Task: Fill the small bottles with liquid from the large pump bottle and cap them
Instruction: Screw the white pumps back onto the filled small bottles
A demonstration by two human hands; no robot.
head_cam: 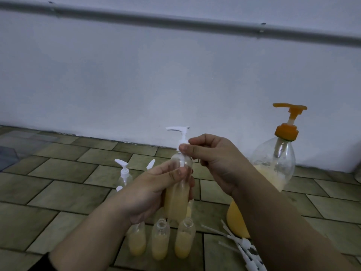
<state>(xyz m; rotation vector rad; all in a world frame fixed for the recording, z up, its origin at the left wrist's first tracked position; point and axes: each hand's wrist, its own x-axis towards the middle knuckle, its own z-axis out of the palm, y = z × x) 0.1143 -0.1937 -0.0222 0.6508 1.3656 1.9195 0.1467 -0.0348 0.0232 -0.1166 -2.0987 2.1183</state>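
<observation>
Left hand [154, 190] wraps a small bottle [176, 200], fingers curled round its body, thumb across the clear upper part. Bottle is held upright above the floor, about two-thirds full of pale yellow liquid. Right hand [213, 159] pinches the white pump cap [180, 136] at its collar, thumb and forefinger on the screw ring at the bottle neck; spout points left. Can't tell whether the cap is fully seated.

Below the held bottle, three open bottles [160, 241] stand in a row on the tiled floor [64, 192], each part-filled with the same yellow liquid, necks bare; the left one is half hidden by the left wrist. Behind the left hand, a capped bottle [124, 178] stands upright, and a second white spout [150, 164] shows just right of it, its bottle hidden by the hand.

Large pump bottle [273, 165] stands at right near the wall [175, 85], orange pump on top, clear upper body, yellow liquid in the lower part; the right forearm covers much of it. Loose white pump caps [242, 245] with dip tubes lie on the floor in front of it, just beside the forearm. A grey pipe [175, 21] runs across the wall up top.
</observation>
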